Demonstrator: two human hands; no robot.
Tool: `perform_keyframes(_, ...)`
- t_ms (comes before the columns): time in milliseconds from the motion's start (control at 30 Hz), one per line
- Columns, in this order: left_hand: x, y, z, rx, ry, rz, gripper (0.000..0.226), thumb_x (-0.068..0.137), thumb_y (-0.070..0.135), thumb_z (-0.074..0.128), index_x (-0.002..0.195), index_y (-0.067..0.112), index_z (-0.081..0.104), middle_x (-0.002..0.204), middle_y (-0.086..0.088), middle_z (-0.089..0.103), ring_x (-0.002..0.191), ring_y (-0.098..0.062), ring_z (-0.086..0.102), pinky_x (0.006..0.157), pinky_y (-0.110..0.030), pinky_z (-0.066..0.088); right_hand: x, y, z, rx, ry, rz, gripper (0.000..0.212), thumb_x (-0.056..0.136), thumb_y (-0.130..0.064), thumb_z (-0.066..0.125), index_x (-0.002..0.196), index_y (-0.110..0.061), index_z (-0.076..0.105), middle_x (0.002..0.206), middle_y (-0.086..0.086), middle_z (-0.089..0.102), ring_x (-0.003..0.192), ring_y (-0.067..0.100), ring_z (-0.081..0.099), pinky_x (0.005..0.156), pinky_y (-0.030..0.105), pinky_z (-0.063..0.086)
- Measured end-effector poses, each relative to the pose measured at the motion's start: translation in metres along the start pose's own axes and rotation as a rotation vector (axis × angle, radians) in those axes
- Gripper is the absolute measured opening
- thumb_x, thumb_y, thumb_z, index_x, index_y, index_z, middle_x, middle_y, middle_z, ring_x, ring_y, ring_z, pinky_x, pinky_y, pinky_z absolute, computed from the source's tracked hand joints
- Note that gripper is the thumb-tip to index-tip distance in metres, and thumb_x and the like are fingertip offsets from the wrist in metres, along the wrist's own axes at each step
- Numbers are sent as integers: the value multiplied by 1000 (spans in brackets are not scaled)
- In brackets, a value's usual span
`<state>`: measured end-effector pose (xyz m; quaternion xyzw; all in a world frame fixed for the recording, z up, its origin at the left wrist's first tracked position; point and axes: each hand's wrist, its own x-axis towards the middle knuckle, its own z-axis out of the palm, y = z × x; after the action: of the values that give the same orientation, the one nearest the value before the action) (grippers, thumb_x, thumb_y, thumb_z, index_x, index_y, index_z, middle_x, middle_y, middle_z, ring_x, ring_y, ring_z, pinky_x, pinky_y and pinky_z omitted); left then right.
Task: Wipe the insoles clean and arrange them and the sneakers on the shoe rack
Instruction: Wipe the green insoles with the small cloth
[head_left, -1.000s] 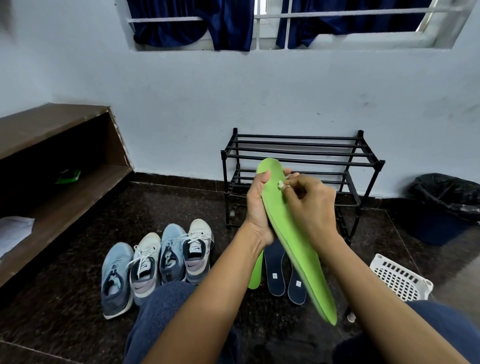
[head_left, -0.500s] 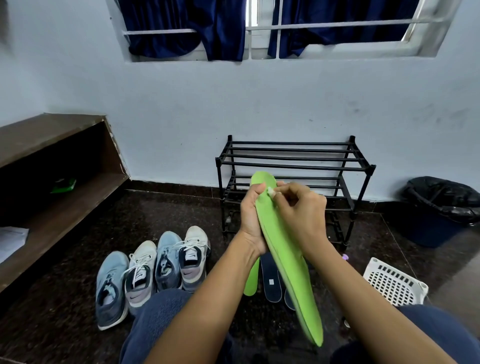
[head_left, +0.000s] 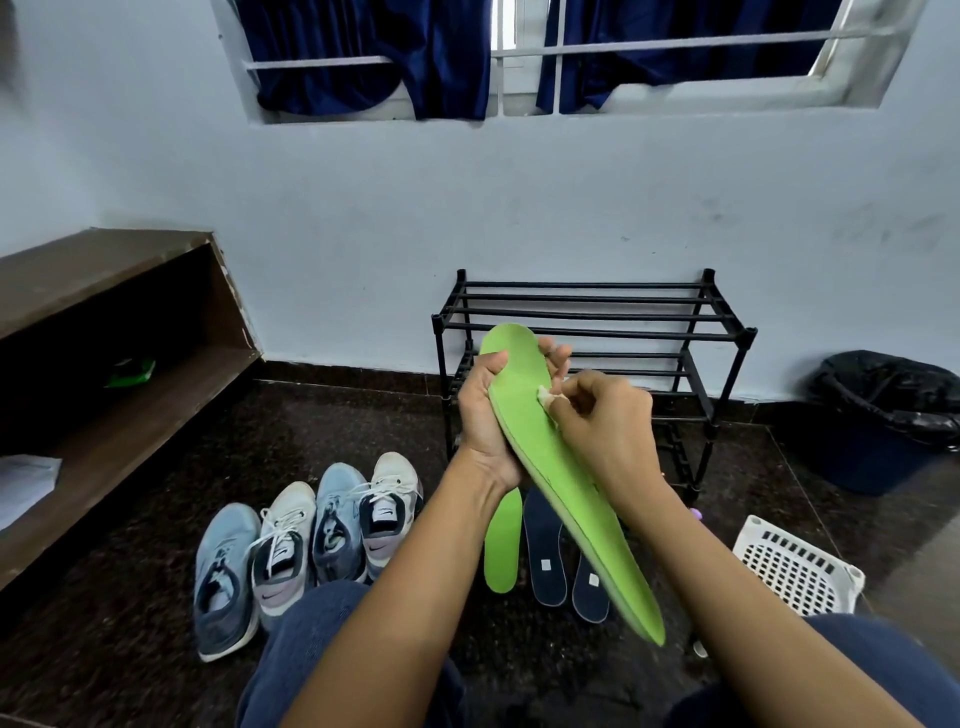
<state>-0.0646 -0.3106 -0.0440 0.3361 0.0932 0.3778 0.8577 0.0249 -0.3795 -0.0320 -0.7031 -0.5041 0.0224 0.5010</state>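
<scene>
The left hand (head_left: 485, 415) has its grip clamped round the upper end of a green insole (head_left: 566, 478), held tilted in front of the black shoe rack (head_left: 597, 312). The right hand (head_left: 602, 421) has its grip pinched on a small white wipe (head_left: 546, 396), which touches the insole's surface.

Back: pale blue wall (head_left: 519, 208), scuffed at right. Set high in it, window (head_left: 524, 57) with white bars; dark blue curtains (head_left: 363, 52) bunched behind them. Left: open brown wooden shelf unit (head_left: 104, 260); on its lower board a small green object (head_left: 131, 372), too shadowed to identify, and white paper (head_left: 26, 483) at the near end. Dark speckled floor (head_left: 337, 415). Far right, against the wall: blue bin (head_left: 883, 457) with black liner (head_left: 893, 384). Nearer, on the floor: white perforated plastic basket (head_left: 795, 571), tilted.
</scene>
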Motion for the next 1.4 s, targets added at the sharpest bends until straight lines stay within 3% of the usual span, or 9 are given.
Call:
perform_keyframes(100,-4,-6,7,53,-7,-71,43,75,30,52,112,10,61,103,-10,65,89,-22,65,80,-32,54,0,-5,1,96,140,-57,6,82,-16,71,81,-11,70,71,-6,66,60,6,57,61,9,41)
perform_keyframes(167,-3,-5,8,36,-9,-65,49,72,29,55,116,10,60,110,-11,64,97,-24,63,86,-34,52,0,-10,0,141,157,-39,6,82,-17,72,81,-11,71,71,-6,66,62,0,59,59,4,39)
perform_keyframes(333,4,10,-6,-61,-66,10,64,54,31,79,110,4,65,112,-16,64,106,-28,60,99,-39,44,-13,-23,-5,110,-189,29,6,79,-20,75,81,-14,75,66,-5,66,54,-1,55,56,5,39)
perform_keyframes(433,5,17,-12,-88,-119,2,63,61,37,77,114,6,63,111,-14,63,105,-27,60,97,-39,44,-18,-29,-7,198,-338,40,6,77,-22,77,82,-18,77,67,-1,71,60,9,64,60,19,52)
perform_keyframes(600,-1,7,-4,-66,-83,-55,60,65,42,75,111,5,64,106,-15,64,99,-27,62,91,-38,50,-18,-23,-1,171,-161,1,5,76,-15,76,80,-18,77,68,-8,69,64,2,61,63,11,45)
perform_keyframes(767,-3,-2,3,-18,-46,-96,49,82,42,42,112,8,58,104,-14,66,91,-24,67,83,-34,56,-11,-20,0,148,45,-50,4,78,-13,75,82,-13,76,74,-2,70,70,3,61,64,3,40)
perform_keyframes(933,0,12,-4,-129,-95,-55,52,71,37,64,113,5,60,106,-13,61,101,-28,61,95,-40,48,-24,-34,0,173,-189,-67,5,78,-14,75,82,-18,77,64,-8,67,61,0,59,59,5,40)
perform_keyframes(1067,6,21,-16,-137,-132,-29,54,77,40,57,120,8,54,111,-10,58,105,-24,54,103,-42,38,-29,-37,0,204,-328,-94,4,77,-16,76,81,-18,77,59,-8,64,53,-1,52,53,7,35)
perform_keyframes(1400,2,-5,1,-9,-107,-84,52,79,42,47,116,6,53,102,-14,60,99,-26,56,92,-35,46,-13,-26,6,146,-23,-219,9,74,-12,73,81,-16,76,77,-3,72,77,0,60,72,0,36)
